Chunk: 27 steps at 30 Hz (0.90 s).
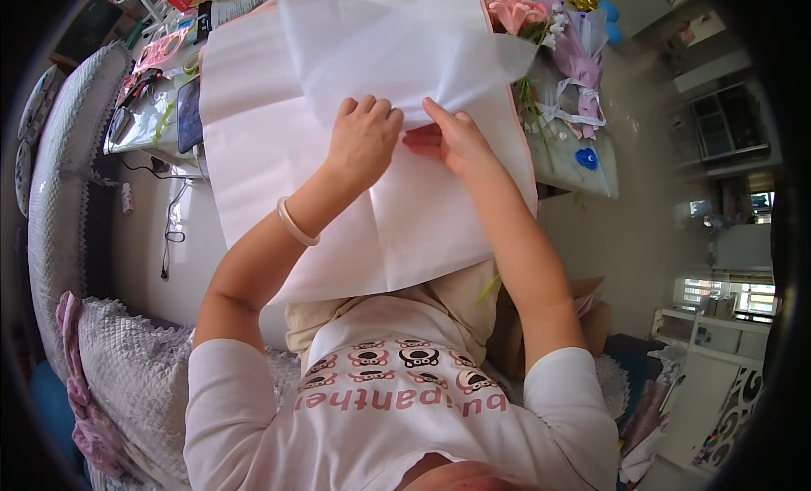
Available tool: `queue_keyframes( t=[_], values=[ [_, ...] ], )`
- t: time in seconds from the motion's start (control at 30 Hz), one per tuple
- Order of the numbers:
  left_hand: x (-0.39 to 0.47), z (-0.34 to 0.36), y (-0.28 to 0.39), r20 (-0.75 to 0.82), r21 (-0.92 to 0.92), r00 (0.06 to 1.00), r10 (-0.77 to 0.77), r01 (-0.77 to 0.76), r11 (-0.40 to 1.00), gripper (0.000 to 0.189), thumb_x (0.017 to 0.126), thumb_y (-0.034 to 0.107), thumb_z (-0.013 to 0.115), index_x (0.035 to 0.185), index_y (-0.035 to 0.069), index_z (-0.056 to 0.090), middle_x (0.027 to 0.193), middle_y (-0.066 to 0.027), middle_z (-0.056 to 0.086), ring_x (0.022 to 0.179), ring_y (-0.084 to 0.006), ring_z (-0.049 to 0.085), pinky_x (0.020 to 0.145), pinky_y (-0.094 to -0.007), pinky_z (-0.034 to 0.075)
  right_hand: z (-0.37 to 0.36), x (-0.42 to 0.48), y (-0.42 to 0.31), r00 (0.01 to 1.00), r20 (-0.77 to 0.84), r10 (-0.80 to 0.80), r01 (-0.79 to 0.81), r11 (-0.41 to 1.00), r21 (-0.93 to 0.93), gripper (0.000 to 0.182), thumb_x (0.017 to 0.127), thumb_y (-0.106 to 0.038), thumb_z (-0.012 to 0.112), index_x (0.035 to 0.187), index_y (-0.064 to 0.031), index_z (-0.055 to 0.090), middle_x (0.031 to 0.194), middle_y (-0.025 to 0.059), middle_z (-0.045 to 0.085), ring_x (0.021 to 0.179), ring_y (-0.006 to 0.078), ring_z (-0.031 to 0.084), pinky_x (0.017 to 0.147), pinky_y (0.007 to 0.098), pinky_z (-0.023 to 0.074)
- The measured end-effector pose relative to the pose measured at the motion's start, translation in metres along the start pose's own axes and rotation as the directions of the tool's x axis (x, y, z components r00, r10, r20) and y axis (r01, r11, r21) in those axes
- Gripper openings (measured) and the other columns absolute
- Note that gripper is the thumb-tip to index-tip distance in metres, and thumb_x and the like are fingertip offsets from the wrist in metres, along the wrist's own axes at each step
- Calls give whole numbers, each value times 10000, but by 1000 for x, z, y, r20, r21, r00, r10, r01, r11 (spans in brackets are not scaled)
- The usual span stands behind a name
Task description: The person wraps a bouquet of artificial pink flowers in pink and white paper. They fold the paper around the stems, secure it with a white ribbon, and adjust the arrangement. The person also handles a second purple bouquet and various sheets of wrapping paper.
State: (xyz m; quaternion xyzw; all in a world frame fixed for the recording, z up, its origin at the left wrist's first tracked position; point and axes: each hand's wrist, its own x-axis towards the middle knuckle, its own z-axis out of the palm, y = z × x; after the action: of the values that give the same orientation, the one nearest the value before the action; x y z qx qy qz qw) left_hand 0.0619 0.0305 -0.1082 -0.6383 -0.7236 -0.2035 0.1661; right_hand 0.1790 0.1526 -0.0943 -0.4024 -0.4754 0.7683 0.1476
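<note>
A translucent white wrapping sheet (386,54) spreads away from my hands, its near edge bunched into folds. My left hand (366,133) is closed in a fist on those folds. Beside it, my right hand (457,136) has the sheet between its thumb and fingers, the thumb on top and the fingertips lower down. Underneath lies a large pale pink wrapping sheet (443,219) with a darker pink border and crease lines. It covers the table's middle and hangs over my lap.
On the right of the table (595,168) are pink artificial flowers (516,13), a purple-wrapped bouquet (580,67) and a blue ornament (587,158). To the left lie a phone (189,114), a glue gun (140,86) and a tape roll (191,63). A power cord (168,234) trails onto the floor.
</note>
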Motion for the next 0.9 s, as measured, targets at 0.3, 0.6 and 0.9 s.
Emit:
queue_keyframes(
  t=[0.3,0.6,0.9],
  values=[
    [-25,9,-17,101,-61,990,-96,103,993,153,739,17,585,885,58,562,847,-62,551,769,-239,545,680,-337,441,2,-65,-6,329,633,-701,677,-292,-676,299,642,-128,765,870,-61,585,918,84,586,837,231,570,714,360,458],
    [-24,-16,-1,-2,-147,999,37,-37,989,241,724,172,724,918,103,598,970,-54,536,848,-244,544,723,-378,430,-20,-35,8,487,741,-462,655,-368,-660,324,671,-152,745,956,-68,615,931,41,616,935,226,549,832,358,409],
    [-34,-4,4,137,-334,986,-94,135,933,91,741,139,682,812,92,651,871,-27,586,845,-233,542,712,-355,422,-30,-30,8,641,667,-379,714,-24,-699,253,749,-208,690,930,-44,623,889,103,623,862,283,570,756,381,453]
  ],
)
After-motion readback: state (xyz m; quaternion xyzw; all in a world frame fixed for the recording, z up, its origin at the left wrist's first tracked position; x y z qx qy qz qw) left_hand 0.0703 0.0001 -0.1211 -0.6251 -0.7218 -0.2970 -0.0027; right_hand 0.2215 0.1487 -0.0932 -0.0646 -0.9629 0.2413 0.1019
